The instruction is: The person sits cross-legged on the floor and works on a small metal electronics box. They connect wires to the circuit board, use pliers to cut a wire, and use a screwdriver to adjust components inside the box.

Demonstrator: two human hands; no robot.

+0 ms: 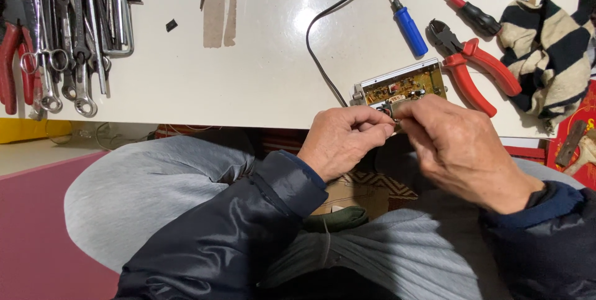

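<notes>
A small yellow-brown circuit board (403, 84) in a metal frame lies at the near edge of the white table (248, 70). A black cable (316, 39) runs from it up the table. My left hand (344, 140) and my right hand (456, 148) meet just in front of the board, fingertips pinched together on a small part that the fingers mostly hide. Both hands hover over my lap in grey trousers and dark jacket sleeves.
Red-handled cutters (475, 64), a blue-handled screwdriver (406, 24) and a red-and-black screwdriver (469, 9) lie behind the board. A striped cloth (549, 52) sits at right. Wrenches, hex keys and scissors (68, 39) are piled at far left.
</notes>
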